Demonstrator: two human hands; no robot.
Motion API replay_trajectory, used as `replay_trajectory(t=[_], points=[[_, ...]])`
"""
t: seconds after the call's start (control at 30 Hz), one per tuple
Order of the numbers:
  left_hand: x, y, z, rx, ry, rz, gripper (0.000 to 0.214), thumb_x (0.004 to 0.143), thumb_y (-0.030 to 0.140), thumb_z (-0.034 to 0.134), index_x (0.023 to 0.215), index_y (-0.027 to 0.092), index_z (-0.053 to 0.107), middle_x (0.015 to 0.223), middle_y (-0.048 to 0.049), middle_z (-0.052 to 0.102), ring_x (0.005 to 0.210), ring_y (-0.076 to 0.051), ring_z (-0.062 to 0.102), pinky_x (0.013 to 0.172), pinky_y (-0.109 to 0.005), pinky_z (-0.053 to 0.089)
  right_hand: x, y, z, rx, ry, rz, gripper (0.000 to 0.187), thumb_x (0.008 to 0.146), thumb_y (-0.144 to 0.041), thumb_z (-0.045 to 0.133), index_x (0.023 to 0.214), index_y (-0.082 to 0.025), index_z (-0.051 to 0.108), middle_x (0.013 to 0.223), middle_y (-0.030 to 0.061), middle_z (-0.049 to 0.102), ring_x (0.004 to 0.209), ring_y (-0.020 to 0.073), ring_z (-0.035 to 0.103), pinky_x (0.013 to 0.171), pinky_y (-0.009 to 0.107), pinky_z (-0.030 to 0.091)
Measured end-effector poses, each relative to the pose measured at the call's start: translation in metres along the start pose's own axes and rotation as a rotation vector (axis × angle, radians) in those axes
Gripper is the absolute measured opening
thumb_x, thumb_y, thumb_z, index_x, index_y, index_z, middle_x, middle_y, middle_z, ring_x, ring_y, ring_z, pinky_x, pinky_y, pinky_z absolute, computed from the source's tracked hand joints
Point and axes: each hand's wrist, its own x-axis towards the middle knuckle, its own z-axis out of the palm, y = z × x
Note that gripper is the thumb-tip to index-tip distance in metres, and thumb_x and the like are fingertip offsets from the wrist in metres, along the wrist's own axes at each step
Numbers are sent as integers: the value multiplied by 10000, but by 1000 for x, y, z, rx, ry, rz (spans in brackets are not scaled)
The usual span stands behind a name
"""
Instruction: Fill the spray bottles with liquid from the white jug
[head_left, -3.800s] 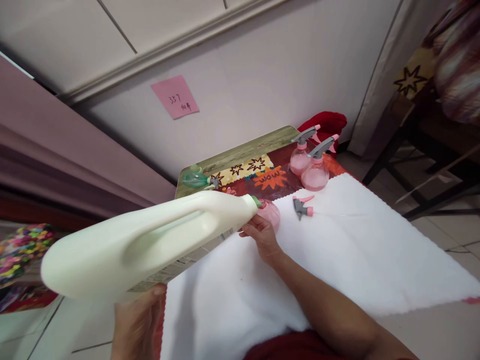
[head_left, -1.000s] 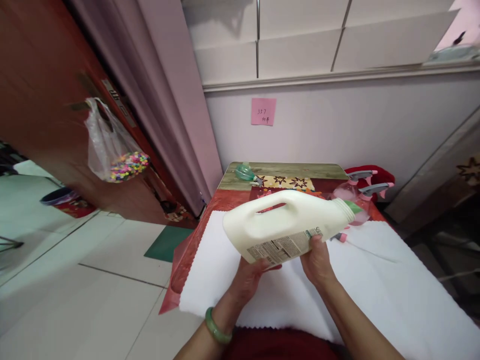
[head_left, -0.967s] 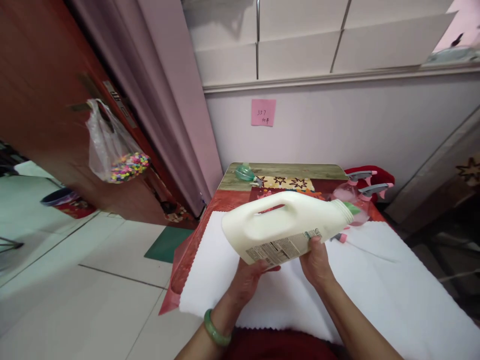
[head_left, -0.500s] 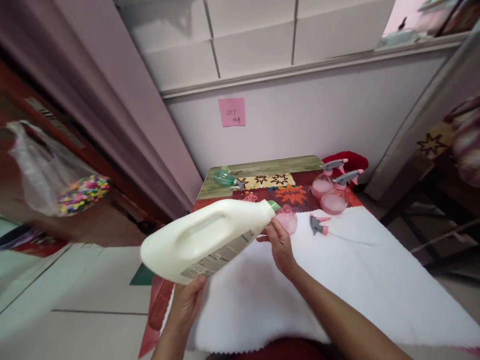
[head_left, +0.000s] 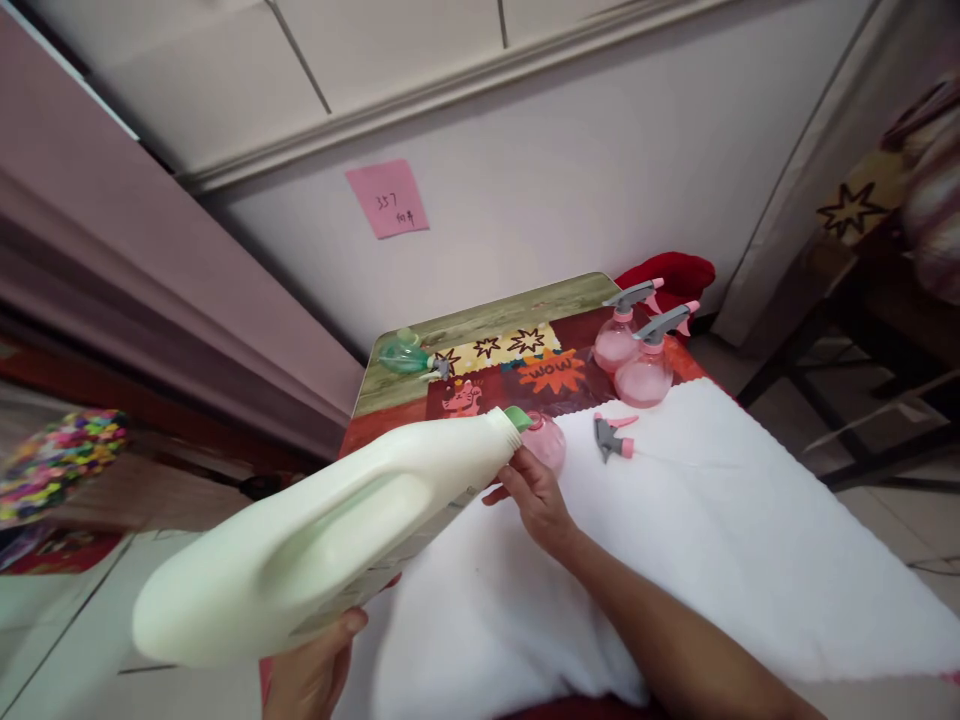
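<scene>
Left hand [head_left: 319,655] grasps cream plastic jug [head_left: 292,570] low near base; right hand [head_left: 536,495] grips under ribbed neck, fingers partly hidden. Jug tipped, green spout [head_left: 517,418] at mouth of round pink bottle [head_left: 547,443]; contact unclear, no stream visible. Likely pouring; calls for steady tilt, spout kept aligned. Grey-pink trigger head [head_left: 613,438] lies on soft white cloth [head_left: 675,560]. Two translucent pink spray bottles [head_left: 643,378] beyond, upright.

The jug [head_left: 247,560] was coloured creamy white, its spout [head_left: 517,418] green. Pink was shown by the middle bottle [head_left: 547,445] and the two right bottles [head_left: 643,380], whose sprayers [head_left: 664,322] were coloured grey and pink. The left bottle [head_left: 403,357] was tinted green, the cloth [head_left: 690,550] plain white. The far yellow strip [head_left: 507,346] was patterned with dark stars.
</scene>
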Motion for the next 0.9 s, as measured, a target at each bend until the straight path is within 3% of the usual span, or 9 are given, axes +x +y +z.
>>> replay_trajectory(t=[0.3,0.4,0.5,0.67,0.8,0.9], points=[[-4,19,10,96,15,-16,828,366,298,964,1154,302,710,1062,-32,775,880,-315,713,679,-444,657,0,-1,-2,29,6,36,330,931,-476,622,1146,-229,662,947,37,682,786,164,692,641,299,631],[-8,27,18,123,20,11,827,400,348,962,1183,297,702,1122,-42,763,938,-334,707,672,-422,651,1,3,-3,42,7,37,296,926,-478,634,1058,-215,669,923,31,679,789,161,695,649,300,635],[-9,30,20,157,31,19,773,416,372,956,1143,252,723,1051,-51,777,1009,-364,696,725,-423,641,2,6,-5,43,3,22,295,917,-487,647,981,-200,658,886,27,684,778,161,700,647,303,637],[-2,26,6,185,17,-24,669,450,338,928,1084,230,740,936,-37,783,1034,-362,693,844,-449,615,4,6,-7,31,-11,14,293,927,-481,640,985,-194,647,887,30,693,774,159,705,662,310,638],[5,22,-7,222,43,-100,713,355,316,921,1039,206,752,912,-54,779,1013,-404,690,868,-515,601,4,5,-9,21,-12,8,288,930,-476,638,984,-193,649,875,29,694,775,163,708,670,323,642],[7,22,-11,261,86,-104,669,362,294,911,1007,199,761,899,-53,776,986,-409,694,881,-532,594,5,6,-9,14,-8,7,284,927,-473,643,970,-192,649,866,28,696,768,163,707,663,322,642]])
